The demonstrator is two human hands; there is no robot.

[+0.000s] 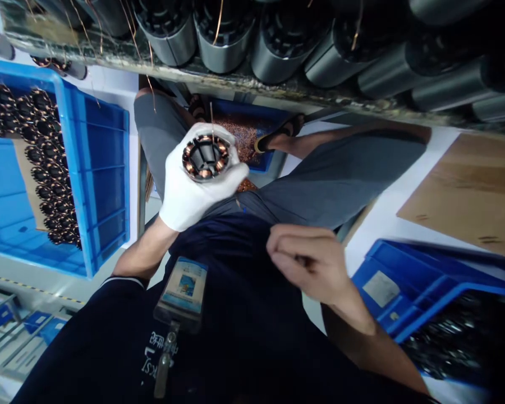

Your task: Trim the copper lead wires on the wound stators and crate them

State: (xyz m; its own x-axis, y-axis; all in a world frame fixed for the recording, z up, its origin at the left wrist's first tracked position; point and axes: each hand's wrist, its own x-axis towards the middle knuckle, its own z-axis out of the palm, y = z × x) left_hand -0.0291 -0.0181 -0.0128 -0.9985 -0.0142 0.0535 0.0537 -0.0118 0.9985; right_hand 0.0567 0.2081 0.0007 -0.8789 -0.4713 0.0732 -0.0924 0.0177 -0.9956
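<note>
My left hand (193,185), in a white glove, is wrapped round a motor stator (206,159) with copper windings, held end-on over my lap. A thin copper wire sticks up from the stator. My bare right hand (309,261) hovers lower right, close to my dark shirt, with its fingers curled together in a pinch. What the right fingers hold, if anything, is too small to see.
A blue crate (99,163) with several wound stators stands at the left. Another blue crate (425,292) with dark parts sits at the lower right. A shelf edge (252,84) above carries several grey cylindrical stators. Cardboard (471,191) lies at the right. A bin of copper scrap (244,134) sits between my feet.
</note>
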